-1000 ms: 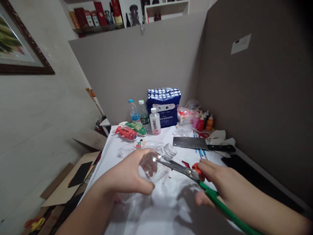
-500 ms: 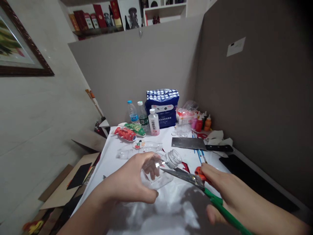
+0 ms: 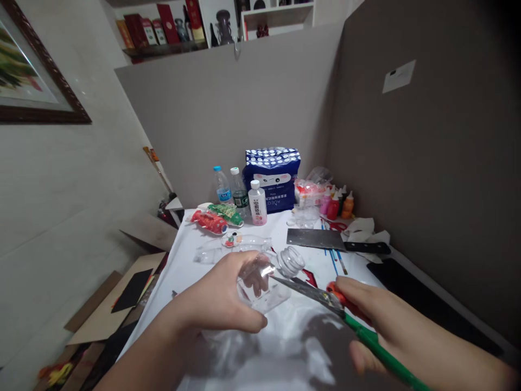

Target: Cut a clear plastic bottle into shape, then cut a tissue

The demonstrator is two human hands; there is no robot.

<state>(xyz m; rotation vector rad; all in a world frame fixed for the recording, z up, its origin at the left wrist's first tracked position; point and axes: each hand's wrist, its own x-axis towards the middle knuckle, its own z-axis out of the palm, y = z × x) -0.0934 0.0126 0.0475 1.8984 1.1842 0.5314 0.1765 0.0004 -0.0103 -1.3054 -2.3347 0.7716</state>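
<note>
My left hand (image 3: 232, 293) is wrapped round a clear plastic bottle top (image 3: 271, 285), whose threaded neck points up and to the right. In my right hand (image 3: 378, 315) are scissors (image 3: 321, 296) with green and orange handles. Their blades reach left to the near side of the bottle piece, just under the neck; whether the tips pass through the plastic I cannot tell. Behind my left hand, more clear bottle plastic (image 3: 211, 252) lies on the white table (image 3: 187, 233). A cleaver (image 3: 315, 238) with a black handle rests flat beyond the scissors.
At the back stand a blue bag (image 3: 277, 193), a pink-white bottle (image 3: 257, 203) and two clear bottles. Red and green fish-like pieces (image 3: 209, 221) lie back left. Paint bottles (image 3: 332, 206), brushes (image 3: 336, 262) and crumpled paper are at the right. Grey panels rise behind and right.
The scissor blades have come closer together, and their tips sit slightly higher and further right. The bottle piece has shifted a little to the right with my left hand.
</note>
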